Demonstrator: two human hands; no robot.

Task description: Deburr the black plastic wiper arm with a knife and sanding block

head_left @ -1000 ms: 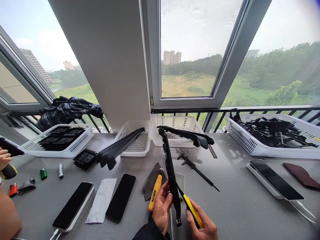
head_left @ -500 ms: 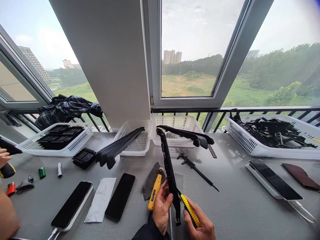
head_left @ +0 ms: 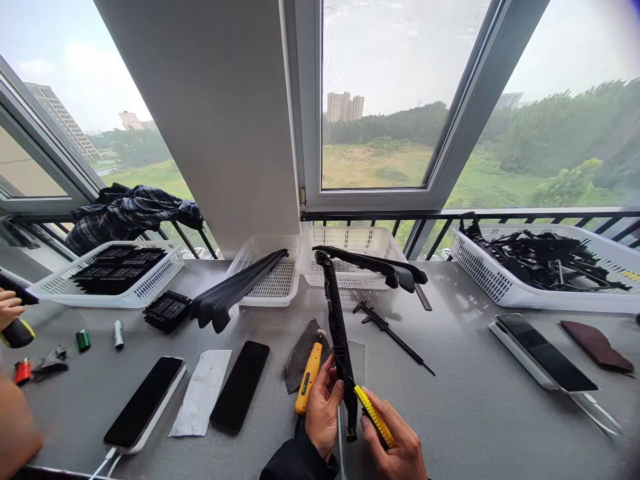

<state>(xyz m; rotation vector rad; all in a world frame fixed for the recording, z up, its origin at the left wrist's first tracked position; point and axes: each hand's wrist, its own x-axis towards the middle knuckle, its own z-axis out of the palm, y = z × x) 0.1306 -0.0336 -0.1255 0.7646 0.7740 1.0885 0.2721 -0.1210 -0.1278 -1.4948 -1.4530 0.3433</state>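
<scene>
My left hand is closed round the lower part of a long black plastic wiper-arm piece, which stands tilted up and away from me over the grey table. My right hand grips a yellow utility knife, its tip pressed against the black piece just beside my left thumb. A second yellow knife lies on a dark cloth right next to my left hand.
Two white baskets with black arms sticking out stand behind, a basket of black parts right, another left. Phones, a black caliper and paper lie on the table. Another person's hand works at far left.
The knife tip has slid a little up along the black piece, and both hands have shifted slightly; the view has tipped down a bit.
</scene>
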